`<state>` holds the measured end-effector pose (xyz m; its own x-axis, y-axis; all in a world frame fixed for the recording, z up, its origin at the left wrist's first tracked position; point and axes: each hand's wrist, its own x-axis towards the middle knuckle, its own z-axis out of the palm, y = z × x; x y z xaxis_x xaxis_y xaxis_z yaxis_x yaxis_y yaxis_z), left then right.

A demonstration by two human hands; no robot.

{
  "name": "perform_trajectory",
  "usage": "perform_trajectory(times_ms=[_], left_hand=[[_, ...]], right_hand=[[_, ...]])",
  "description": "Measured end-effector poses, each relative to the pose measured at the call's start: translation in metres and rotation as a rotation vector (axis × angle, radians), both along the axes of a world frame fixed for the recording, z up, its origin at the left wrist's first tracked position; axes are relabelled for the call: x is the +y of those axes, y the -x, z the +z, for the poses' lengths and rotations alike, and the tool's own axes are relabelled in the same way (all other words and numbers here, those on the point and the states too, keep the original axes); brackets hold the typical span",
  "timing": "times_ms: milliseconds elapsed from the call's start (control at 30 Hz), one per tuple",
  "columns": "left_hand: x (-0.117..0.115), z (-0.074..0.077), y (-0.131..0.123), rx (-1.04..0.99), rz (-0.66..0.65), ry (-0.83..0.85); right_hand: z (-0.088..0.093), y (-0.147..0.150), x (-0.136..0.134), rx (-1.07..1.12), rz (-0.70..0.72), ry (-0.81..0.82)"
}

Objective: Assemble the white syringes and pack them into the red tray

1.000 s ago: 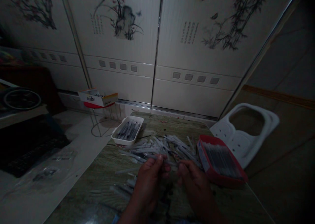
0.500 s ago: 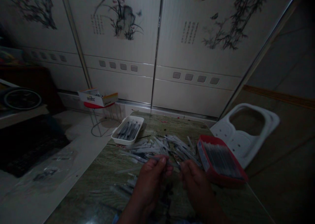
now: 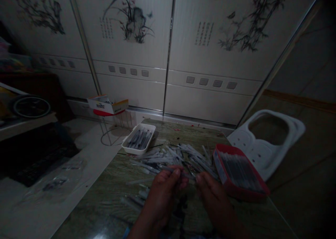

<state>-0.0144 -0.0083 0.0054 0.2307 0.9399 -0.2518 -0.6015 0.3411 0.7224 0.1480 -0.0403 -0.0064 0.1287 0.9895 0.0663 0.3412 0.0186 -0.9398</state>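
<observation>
Left hand (image 3: 164, 190) pinches pen (image 3: 181, 171); right hand (image 3: 214, 197) closed

The room is dim, lit faintly from the front. Pale sliding doors (image 3: 168, 53) fill the far wall, painted with ink drawings of orchids, bamboo and branches beside short columns of script, with a band of small square insets across the middle. Metal rails divide the panels. The floor (image 3: 65, 183) on the left is light and glossy; a dark mat (image 3: 34, 158) lies on it. A white plastic seat (image 3: 267, 141) leans at the right. A small stool (image 3: 110, 127) carries a cardboard box (image 3: 107, 105).
</observation>
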Motion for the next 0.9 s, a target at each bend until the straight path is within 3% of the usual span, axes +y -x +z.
perform_trajectory(times_ms=[167, 333, 533, 733, 900], left_hand=[[-0.001, 0.004, 0.0, -0.018, -0.027, -0.01], [0.002, 0.0, -0.001, 0.001, 0.05, 0.046], [0.003, -0.003, -0.002, 0.0, 0.056, 0.029], [-0.001, 0.0, 0.002, -0.028, -0.056, -0.082], [-0.002, -0.001, -0.003, -0.018, -0.052, -0.061]], right_hand=[[0.009, -0.001, 0.001, 0.144, 0.02, 0.107], [0.019, 0.002, -0.002, 0.118, 0.011, 0.072], [0.01, 0.004, -0.004, 0.079, 0.049, -0.016], [0.002, 0.003, 0.0, 0.451, -0.046, 0.153], [0.007, 0.002, 0.001, 0.428, -0.04, 0.155]])
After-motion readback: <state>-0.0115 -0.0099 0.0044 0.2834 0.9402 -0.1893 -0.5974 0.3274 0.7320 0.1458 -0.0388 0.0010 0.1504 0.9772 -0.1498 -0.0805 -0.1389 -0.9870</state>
